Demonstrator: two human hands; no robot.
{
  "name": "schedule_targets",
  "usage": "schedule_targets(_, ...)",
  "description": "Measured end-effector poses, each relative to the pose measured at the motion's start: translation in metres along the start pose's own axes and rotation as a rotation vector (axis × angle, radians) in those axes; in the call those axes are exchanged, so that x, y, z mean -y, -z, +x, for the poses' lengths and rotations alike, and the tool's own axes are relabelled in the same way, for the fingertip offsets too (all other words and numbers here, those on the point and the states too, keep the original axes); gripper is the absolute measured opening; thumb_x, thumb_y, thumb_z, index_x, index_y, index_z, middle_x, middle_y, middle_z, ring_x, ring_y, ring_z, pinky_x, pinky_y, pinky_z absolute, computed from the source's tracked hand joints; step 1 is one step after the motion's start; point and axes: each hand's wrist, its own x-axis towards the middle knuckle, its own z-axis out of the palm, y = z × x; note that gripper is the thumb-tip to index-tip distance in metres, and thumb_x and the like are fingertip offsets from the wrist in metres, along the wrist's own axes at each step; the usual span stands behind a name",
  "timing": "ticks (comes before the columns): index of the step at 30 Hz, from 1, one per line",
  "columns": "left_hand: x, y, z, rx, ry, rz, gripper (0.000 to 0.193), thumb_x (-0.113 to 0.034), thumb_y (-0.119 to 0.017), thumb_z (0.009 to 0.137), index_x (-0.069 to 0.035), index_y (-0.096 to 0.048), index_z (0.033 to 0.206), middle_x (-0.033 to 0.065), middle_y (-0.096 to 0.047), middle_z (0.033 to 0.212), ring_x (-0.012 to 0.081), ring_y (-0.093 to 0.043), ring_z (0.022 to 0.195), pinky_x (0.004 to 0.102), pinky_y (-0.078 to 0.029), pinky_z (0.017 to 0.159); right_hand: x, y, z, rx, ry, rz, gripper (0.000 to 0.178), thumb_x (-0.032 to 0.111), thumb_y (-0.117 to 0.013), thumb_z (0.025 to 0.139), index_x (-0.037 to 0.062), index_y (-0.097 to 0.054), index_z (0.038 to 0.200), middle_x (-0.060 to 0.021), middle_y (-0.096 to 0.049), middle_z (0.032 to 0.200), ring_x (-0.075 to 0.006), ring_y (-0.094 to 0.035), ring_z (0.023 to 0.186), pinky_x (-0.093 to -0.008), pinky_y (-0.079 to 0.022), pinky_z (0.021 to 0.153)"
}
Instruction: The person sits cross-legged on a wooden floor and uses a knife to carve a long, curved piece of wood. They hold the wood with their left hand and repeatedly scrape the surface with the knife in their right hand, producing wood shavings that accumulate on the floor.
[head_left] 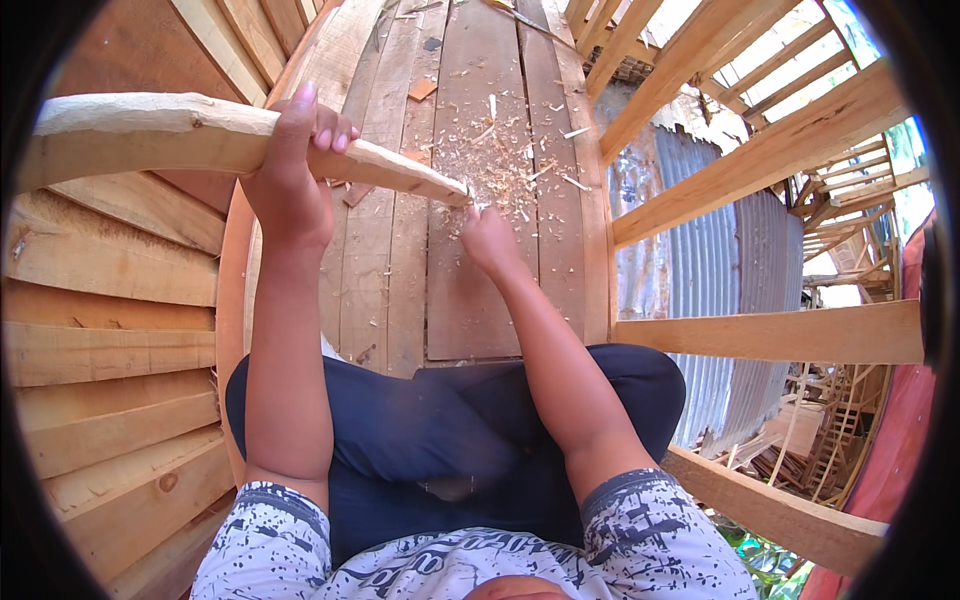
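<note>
Clamping your left hand (290, 182) round the wooden pole (200, 140), you're apparently whittling its tip (450, 190); right hand (487, 238) there, fingers' hold unclear; next likely needing steadiness.

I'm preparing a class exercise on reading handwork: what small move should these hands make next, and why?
Probably a short, light pass by the right hand at the narrow tip of the pale wood: the left hand grips the wood farther back, the right is at the tip, and shavings lie on the boards beyond. Whether the right holds a tool is unclear.
</note>
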Motion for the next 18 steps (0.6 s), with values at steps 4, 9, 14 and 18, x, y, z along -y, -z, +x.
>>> schedule_targets(4, 0.002, 0.005, 0.001, -0.011, -0.005, 0.008, 0.032, -0.027, -0.060, 0.091, -0.014, -0.039, 0.071, -0.0007, -0.037, 0.067, 0.0144, -0.046, 0.069, 0.0362, -0.045, 0.078, 0.011, 0.010, 0.005, 0.134, 0.038, 0.075, 0.046, 0.031, -0.040, 0.100, -0.0092, -0.063, 0.101, -0.0320, -0.065, 0.099, -0.0466, -0.062, 0.099, -0.0528, -0.047, 0.087)
schedule_targets(9, 0.001, 0.000, 0.000, -0.014, 0.002, -0.002, 0.032, -0.027, -0.061, 0.091, -0.014, -0.040, 0.071, -0.0007, -0.037, 0.067, 0.0142, -0.046, 0.068, 0.0363, -0.045, 0.077, 0.005, 0.004, 0.006, 0.088, -0.002, 0.003, 0.046, 0.030, -0.039, 0.101, -0.0098, -0.063, 0.101, -0.0330, -0.064, 0.100, -0.0471, -0.062, 0.099, -0.0530, -0.047, 0.086)
schedule_targets(14, 0.000, 0.010, 0.000, 0.000, -0.019, 0.005, 0.032, -0.026, -0.061, 0.091, -0.014, -0.039, 0.070, -0.0007, -0.037, 0.067, 0.0142, -0.045, 0.068, 0.0368, -0.045, 0.077, 0.033, 0.017, -0.004, 0.133, 0.111, 0.068, 0.048, 0.031, -0.039, 0.101, -0.0114, -0.062, 0.101, -0.0347, -0.063, 0.101, -0.0479, -0.061, 0.100, -0.0526, -0.046, 0.089)
schedule_targets(18, 0.002, 0.003, 0.001, 0.012, 0.000, -0.018, 0.031, -0.026, -0.061, 0.091, -0.014, -0.039, 0.072, -0.0007, -0.037, 0.067, 0.0141, -0.046, 0.068, 0.0365, -0.045, 0.077, 0.003, 0.008, 0.006, 0.084, -0.011, 0.044, 0.048, 0.031, -0.040, 0.101, -0.0110, -0.062, 0.100, -0.0346, -0.063, 0.101, -0.0486, -0.061, 0.099, -0.0532, -0.046, 0.088)
